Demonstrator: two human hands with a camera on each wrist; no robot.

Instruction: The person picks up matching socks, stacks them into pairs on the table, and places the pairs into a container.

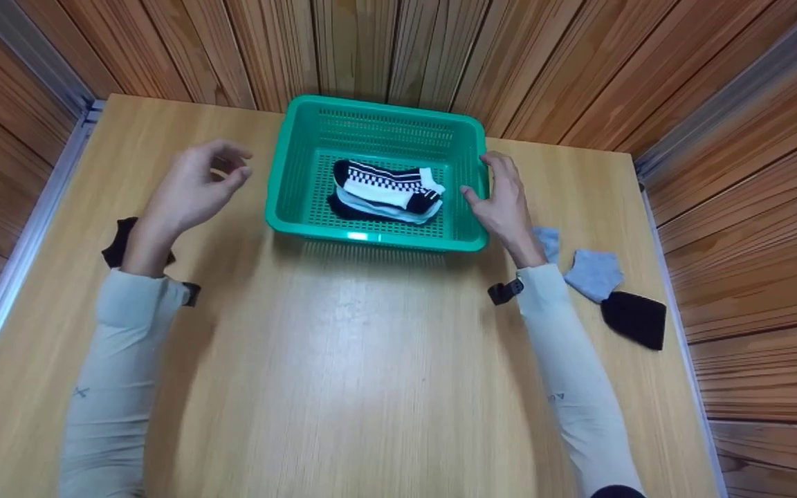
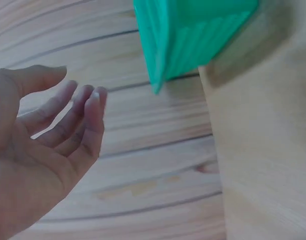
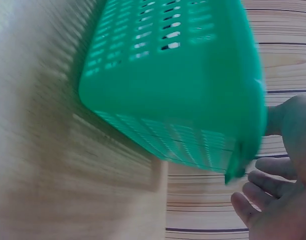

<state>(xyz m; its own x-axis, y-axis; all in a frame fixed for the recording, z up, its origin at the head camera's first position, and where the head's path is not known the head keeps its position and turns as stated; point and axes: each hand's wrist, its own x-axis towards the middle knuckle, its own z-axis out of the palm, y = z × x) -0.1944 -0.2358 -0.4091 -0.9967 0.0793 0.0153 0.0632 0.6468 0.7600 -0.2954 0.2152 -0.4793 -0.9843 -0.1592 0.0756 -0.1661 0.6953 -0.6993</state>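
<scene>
A green plastic basket [image 1: 378, 243] stands at the back of the table, with a small stack of socks inside. On top lies a black-and-white checkered sock [image 1: 388, 190], over a pale sock [image 1: 398, 213] and a black one [image 1: 350, 209]. My right hand [image 1: 506, 204] is at the basket's right rim, thumb over the inner side and fingers outside. In the right wrist view those fingers [image 3: 258, 192] are loosely bent, apart from the basket wall. Left of the basket, my left hand [image 1: 194, 183] hovers with relaxed fingers and holds nothing.
To the right on the table lie a grey-blue sock [image 1: 593, 273], another grey-blue piece [image 1: 547, 241] partly behind my right wrist, and a black sock [image 1: 635, 319]. Black fabric [image 1: 119, 242] shows beside my left wrist. A wood-plank wall [image 1: 357, 48] rises right behind the basket.
</scene>
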